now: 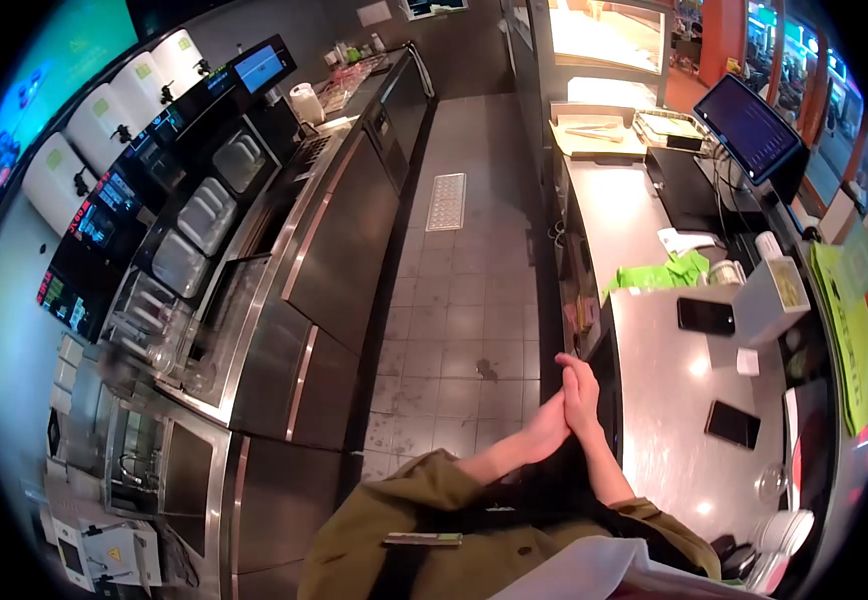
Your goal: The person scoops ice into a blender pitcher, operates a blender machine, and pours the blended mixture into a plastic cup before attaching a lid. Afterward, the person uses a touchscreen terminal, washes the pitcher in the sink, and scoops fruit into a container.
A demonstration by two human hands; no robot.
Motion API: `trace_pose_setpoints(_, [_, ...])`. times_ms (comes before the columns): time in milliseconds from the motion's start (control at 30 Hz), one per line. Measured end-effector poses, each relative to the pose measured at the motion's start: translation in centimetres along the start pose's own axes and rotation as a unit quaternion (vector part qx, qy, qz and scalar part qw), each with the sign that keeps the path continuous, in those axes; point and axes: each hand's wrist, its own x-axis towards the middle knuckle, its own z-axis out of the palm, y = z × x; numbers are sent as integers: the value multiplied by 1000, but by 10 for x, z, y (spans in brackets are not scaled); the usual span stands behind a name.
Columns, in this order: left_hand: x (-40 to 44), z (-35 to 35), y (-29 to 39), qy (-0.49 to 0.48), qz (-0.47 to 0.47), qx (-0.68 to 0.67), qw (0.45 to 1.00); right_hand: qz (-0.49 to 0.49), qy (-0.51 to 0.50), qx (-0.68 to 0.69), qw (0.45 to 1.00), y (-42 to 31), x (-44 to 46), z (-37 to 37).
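Note:
My left hand [546, 428] and my right hand [582, 396] meet palm to palm in front of my body, to the left of the steel counter [654, 400]. Both look flat, with fingers stretched out, and no object shows in either. The right hand partly covers the left hand's fingers. Nearest on the counter are two dark phones, one lower phone [733, 425] and one upper phone [706, 316]. Green sleeves [409, 490] cover my upper forearms.
Steel cabinets and a worktop [254, 290] with clear containers [194, 220] line the left. A tiled aisle [444, 320] with a floor drain [446, 202] runs ahead. On the right counter are a monitor [751, 125], green bag [659, 273], white box [769, 300] and cups [786, 530].

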Motion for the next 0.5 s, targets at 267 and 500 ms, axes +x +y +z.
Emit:
trace_pose_setpoints(267, [109, -115, 165, 198, 355, 540, 737, 448, -310, 642, 539, 101, 159, 170])
trace_pose_setpoints(500, [237, -237, 368, -13, 498, 681, 536, 477, -287, 640, 529, 213, 345, 297])
